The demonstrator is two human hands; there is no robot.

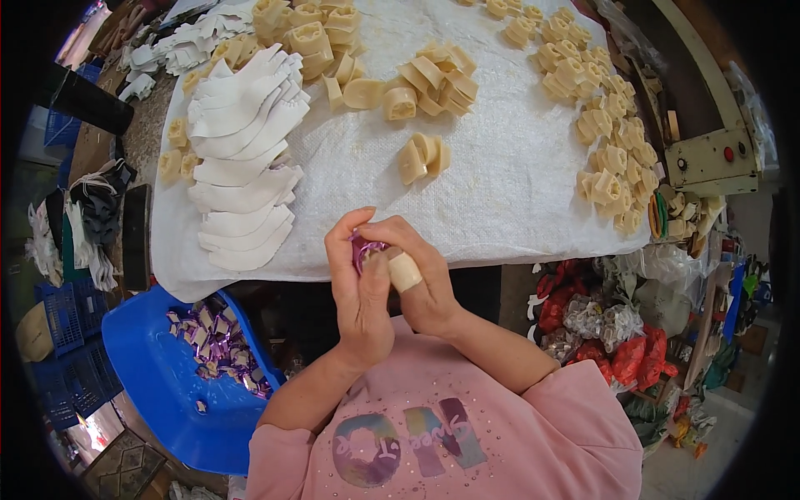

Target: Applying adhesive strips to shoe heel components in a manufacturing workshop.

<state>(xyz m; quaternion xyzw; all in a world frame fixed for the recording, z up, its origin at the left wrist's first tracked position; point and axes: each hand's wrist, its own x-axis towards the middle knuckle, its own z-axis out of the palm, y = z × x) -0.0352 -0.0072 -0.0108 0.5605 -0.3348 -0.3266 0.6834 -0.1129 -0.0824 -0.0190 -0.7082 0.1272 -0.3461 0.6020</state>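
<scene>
Both hands come together over the near edge of the white-covered table, around a small piece wrapped in shiny purple (363,248). My left hand (357,292) is closed on its left side, with the thumb pressing in. My right hand (425,279) curls over it from the right, fingers bent around the far side. A cream, smooth-looking piece (406,272) shows at my right thumb; whether it is held or wrapped round the thumb I cannot tell. Most of the purple piece is hidden by my fingers. Just beyond lies a small cluster of beige curved plastic pieces (423,158).
White curved sheet pieces (246,183) fan out at the table's left. More beige pieces (433,79) lie at the back and others (612,158) along the right edge. A blue basin (137,350) holding purple-and-beige pieces (218,346) stands lower left. Red bags (629,358) lie at right.
</scene>
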